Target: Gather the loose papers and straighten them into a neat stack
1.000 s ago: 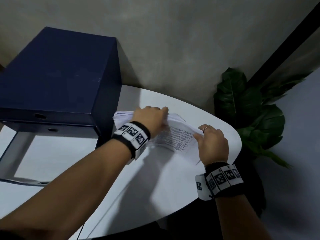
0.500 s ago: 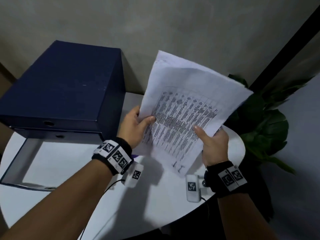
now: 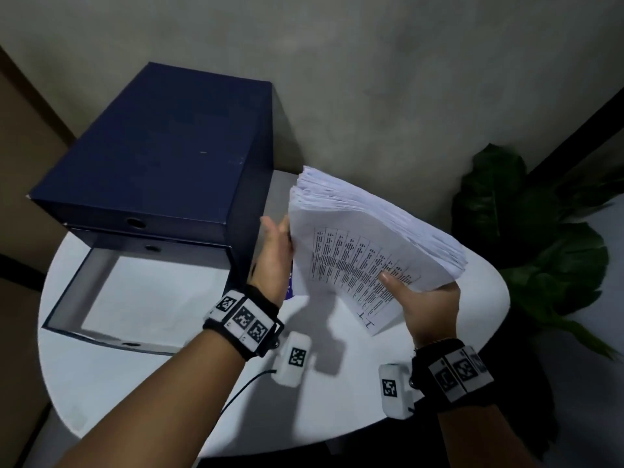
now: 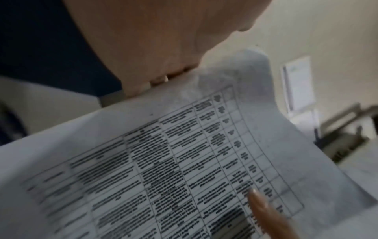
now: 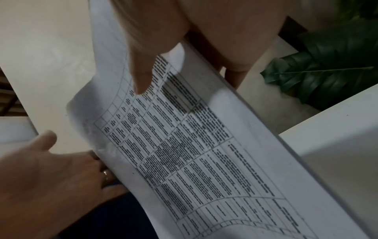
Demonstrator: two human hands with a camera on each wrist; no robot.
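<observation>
A thick stack of white papers (image 3: 354, 238), its top sheet printed with a table, is held tilted above the round white table (image 3: 169, 383). My right hand (image 3: 415, 298) grips the stack's near right corner, thumb on the top sheet and fingers beneath. My left hand (image 3: 278, 244) is open, its fingers straight against the stack's left edge and its thumb clear of the paper. The sheet edges on the far side are uneven. The left wrist view shows the printed sheet (image 4: 184, 161). The right wrist view shows the sheet (image 5: 194, 145) with my left hand (image 5: 51, 169) at its edge.
A dark blue file box (image 3: 162, 157) stands at the left of the table against the wall, its lower drawer (image 3: 67, 305) pulled out toward me. A leafy plant (image 3: 540, 248) stands beyond the table's right edge. Bare tabletop lies below the hands.
The papers were lifted off the table and stood upright, then tipped back lower. My left hand let go of its pinch and now lies open against the left edge.
</observation>
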